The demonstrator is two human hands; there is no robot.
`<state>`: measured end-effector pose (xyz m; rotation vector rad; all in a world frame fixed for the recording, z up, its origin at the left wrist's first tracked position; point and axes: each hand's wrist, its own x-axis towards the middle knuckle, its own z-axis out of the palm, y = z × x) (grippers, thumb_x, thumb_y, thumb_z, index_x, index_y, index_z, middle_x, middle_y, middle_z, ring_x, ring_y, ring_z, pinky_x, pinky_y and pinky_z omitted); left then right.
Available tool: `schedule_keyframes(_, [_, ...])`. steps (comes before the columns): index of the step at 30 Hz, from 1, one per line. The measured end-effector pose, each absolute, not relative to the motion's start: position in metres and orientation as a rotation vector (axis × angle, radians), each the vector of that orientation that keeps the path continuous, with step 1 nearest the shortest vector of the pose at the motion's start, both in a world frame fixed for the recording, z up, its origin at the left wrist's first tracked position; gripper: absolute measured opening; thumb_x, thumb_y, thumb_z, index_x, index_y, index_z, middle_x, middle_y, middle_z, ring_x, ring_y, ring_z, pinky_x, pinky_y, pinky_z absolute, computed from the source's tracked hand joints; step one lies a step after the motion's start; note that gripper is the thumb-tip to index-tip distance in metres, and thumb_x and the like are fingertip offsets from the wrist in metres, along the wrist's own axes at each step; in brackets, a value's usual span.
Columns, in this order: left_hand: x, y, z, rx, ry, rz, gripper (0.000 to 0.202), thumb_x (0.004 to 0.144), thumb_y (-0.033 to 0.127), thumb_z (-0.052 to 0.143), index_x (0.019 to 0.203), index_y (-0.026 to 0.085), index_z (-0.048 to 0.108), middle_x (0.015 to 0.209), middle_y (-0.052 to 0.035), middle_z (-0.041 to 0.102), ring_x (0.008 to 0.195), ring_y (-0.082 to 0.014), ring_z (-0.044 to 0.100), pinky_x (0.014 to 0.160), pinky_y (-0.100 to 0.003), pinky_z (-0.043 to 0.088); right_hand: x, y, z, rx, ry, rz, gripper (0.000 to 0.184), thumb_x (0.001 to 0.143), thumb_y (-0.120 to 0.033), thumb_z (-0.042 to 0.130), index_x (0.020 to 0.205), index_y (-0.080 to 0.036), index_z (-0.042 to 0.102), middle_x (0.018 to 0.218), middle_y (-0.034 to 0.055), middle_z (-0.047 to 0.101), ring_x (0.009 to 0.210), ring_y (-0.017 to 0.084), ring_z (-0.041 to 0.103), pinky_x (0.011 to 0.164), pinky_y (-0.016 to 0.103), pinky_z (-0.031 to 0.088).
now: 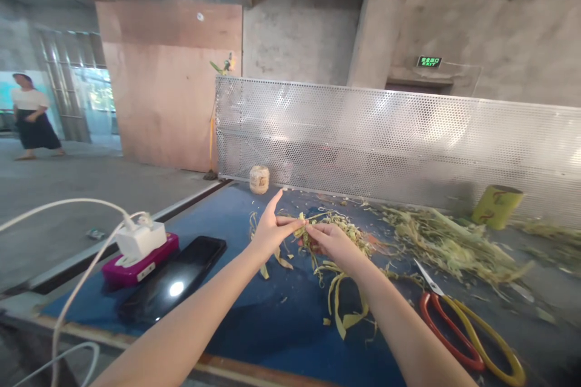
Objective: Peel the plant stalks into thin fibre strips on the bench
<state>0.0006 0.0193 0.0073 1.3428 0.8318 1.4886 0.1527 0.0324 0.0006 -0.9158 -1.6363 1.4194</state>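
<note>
Both my hands meet over a blue table mat (254, 326), working a bundle of dried yellow-green leaf strips (338, 227). My left hand (271, 231) pinches a strip between thumb and fingers, its index finger pointing up. My right hand (333, 243) is closed on the same bundle from the right. Loose strip ends (345, 308) hang down from the bundle onto the mat below my right wrist.
Red-and-yellow scissors (463, 329) lie at right. A heap of dried leaves (449, 245) and a yellow-green tube (497, 205) sit by a perforated metal screen (399, 133). A dark phone (175, 284), charger on a pink box (138, 254), small jar (259, 179). A person walks far left (31, 115).
</note>
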Motion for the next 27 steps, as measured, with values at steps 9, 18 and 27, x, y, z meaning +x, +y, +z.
schedule_keyframes(9, [-0.003, 0.019, 0.008, 1.219, 0.839, 1.464, 0.091, 0.063, 0.019, 0.070, 0.136, 0.014, 0.015, 0.072, -0.0060, 0.071, 0.081, -0.0202, 0.065, 0.083, -0.036, 0.045, 0.153, 0.025, 0.006, -0.820, -1.730, 1.488, 0.028, 0.052, -0.028, 0.074, 0.073, -0.014, 0.062, 0.071, 0.0000, 0.064, 0.059, 0.009, 0.058, 0.065, 0.024, 0.045])
schedule_keyframes(18, [-0.039, 0.007, 0.058, 1.265, 0.703, 1.765, 0.088, 0.064, 0.017, 0.068, 0.136, 0.017, 0.016, 0.075, -0.0060, 0.071, 0.086, -0.0209, 0.064, 0.081, -0.033, 0.047, 0.149, 0.029, 0.002, -0.868, -1.913, 1.031, 0.039, 0.081, -0.045, 0.042, 0.104, -0.018, 0.059, 0.101, 0.0080, 0.063, 0.092, 0.019, 0.059, 0.075, 0.031, 0.045])
schedule_keyframes(27, [-0.037, -0.005, 0.056, 1.473, 0.820, 1.966, 0.087, 0.067, 0.019, 0.065, 0.136, 0.022, 0.013, 0.074, -0.0030, 0.069, 0.083, -0.0203, 0.064, 0.076, -0.032, 0.049, 0.126, 0.031, -0.012, -1.075, -2.303, 0.334, 0.026, 0.074, -0.023, 0.054, 0.099, -0.020, 0.063, 0.099, 0.0064, 0.064, 0.094, 0.020, 0.056, 0.085, 0.031, 0.041])
